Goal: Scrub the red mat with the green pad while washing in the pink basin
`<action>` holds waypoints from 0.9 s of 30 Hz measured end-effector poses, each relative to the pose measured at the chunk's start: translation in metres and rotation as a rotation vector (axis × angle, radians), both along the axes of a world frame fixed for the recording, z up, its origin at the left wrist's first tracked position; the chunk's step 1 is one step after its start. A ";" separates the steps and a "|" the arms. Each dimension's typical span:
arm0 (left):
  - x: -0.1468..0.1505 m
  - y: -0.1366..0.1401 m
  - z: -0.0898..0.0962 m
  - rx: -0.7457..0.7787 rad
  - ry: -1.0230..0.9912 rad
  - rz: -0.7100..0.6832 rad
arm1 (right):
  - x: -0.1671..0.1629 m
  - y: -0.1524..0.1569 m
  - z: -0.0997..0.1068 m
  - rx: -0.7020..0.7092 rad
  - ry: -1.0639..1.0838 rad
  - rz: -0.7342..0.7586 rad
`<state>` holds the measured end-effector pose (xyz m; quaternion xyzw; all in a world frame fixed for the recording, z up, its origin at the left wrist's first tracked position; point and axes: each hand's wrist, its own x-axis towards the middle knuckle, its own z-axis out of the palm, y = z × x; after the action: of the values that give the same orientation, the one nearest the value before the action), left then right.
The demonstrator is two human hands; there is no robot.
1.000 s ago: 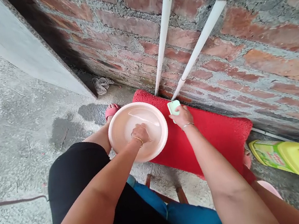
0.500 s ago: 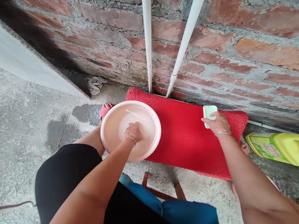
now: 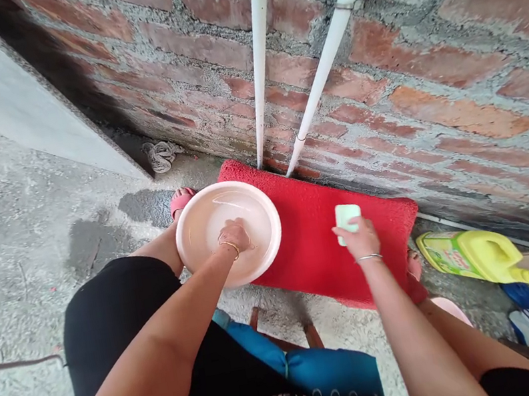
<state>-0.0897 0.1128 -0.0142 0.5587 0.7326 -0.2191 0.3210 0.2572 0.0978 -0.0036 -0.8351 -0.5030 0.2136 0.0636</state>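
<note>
Left hand (image 3: 234, 235) in basin (image 3: 268, 228), right hand (image 3: 362, 237) outstretched.

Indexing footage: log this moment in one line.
left hand: in basin of water | right hand: holding pale-green block over red mat, contact unclear

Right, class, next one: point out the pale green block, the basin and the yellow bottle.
Pale green block (image 3: 347, 214), head view: upper part of its broad face.
Basin (image 3: 276, 221), head view: right side of its rim.
Yellow bottle (image 3: 478, 255), head view: its body.
</note>
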 end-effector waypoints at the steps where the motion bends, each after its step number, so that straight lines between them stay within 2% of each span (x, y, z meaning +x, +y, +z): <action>1: 0.000 0.000 -0.001 0.003 -0.002 -0.001 | -0.032 0.001 -0.002 0.000 0.042 0.087; 4: 0.000 0.000 -0.003 0.016 -0.008 -0.005 | -0.109 0.003 -0.008 -0.018 0.096 0.302; 6: 0.000 0.000 -0.004 0.015 -0.009 -0.004 | -0.139 0.006 -0.009 -0.054 0.096 0.397; 8: 0.001 0.000 -0.004 0.009 -0.004 0.000 | -0.149 0.008 -0.011 -0.095 0.081 0.449; 10: 0.002 0.001 -0.002 -0.001 0.002 0.000 | -0.143 0.008 -0.012 -0.110 0.058 0.451; 14: 0.002 0.002 0.002 -0.009 0.006 0.008 | -0.090 0.000 -0.017 -0.089 0.005 0.335; 23: -0.001 0.003 -0.002 -0.010 0.007 0.013 | 0.087 -0.051 -0.012 -0.089 -0.118 -0.115; 25: -0.001 0.003 -0.003 -0.004 0.009 0.004 | 0.112 -0.064 -0.009 -0.086 -0.139 -0.217; 27: -0.001 0.003 -0.003 0.005 0.009 -0.007 | 0.122 -0.074 -0.005 -0.082 -0.165 -0.320</action>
<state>-0.0910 0.1163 -0.0177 0.5609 0.7327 -0.2210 0.3158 0.3792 0.0238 -0.0084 -0.9209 -0.3583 0.1519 0.0214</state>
